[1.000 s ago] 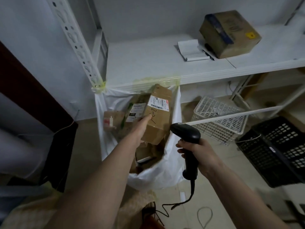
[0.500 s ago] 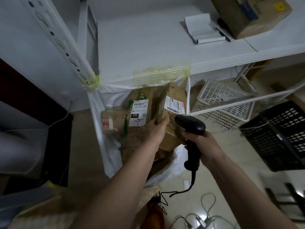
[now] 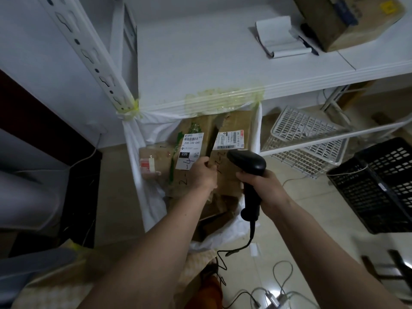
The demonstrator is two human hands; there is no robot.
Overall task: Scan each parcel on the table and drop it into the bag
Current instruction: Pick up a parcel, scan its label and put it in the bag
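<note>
A white plastic bag (image 3: 133, 150) hangs taped to the front edge of the white table (image 3: 200, 52). Several cardboard parcels stand inside it. My left hand (image 3: 201, 172) grips the left edge of a brown parcel (image 3: 231, 128) with a white label, fingers tucked into the gap beside a second parcel labelled 220-220-C40 (image 3: 191, 148). A small parcel (image 3: 151, 162) lies at the bag's left. Just right of the bag, my right hand (image 3: 262, 186) holds a black barcode scanner (image 3: 247, 161) by its handle. One cardboard box (image 3: 347, 18) sits on the table at the far right.
A notepad (image 3: 278, 39) and pen lie beside the box on the table. A white wire basket (image 3: 305, 139) and a black crate (image 3: 379, 188) sit under the table to the right. Cables (image 3: 283, 284) trail over the floor. A white shelf upright (image 3: 89, 52) rises at the left.
The brown parcel has gone deeper into the bag and stands upright under the table edge. My left hand moved from pushing its face to gripping its edge. The scanner came closer to the bag.
</note>
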